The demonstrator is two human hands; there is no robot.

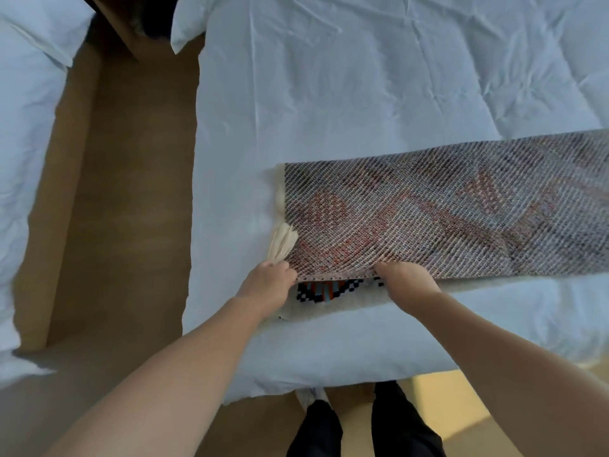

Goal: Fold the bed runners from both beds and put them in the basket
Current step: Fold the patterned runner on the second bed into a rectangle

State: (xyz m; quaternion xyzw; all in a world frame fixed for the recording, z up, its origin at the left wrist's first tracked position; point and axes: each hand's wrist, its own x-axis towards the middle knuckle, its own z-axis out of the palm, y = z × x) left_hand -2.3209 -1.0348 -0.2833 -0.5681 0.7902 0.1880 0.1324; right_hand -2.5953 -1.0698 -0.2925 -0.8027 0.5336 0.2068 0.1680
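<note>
A woven bed runner (428, 212) lies across the near part of the white bed (362, 94), folded over so its grey mesh backing faces up. Its patterned black, blue and orange face peeks out below the fold, on a cream fleecy edge. A cream tassel hangs at its left corner. My left hand (268, 285) pinches the near folded edge at that left corner. My right hand (407, 280) grips the same edge a little to the right. The runner's right end runs out of view. No basket is visible.
A second white bed (23, 143) stands at the left, across a strip of brown floor (115, 209). Pillows (188, 24) lie at the head of both beds. A wooden nightstand sits at the top between them. My dark-trousered legs stand at the bed's foot.
</note>
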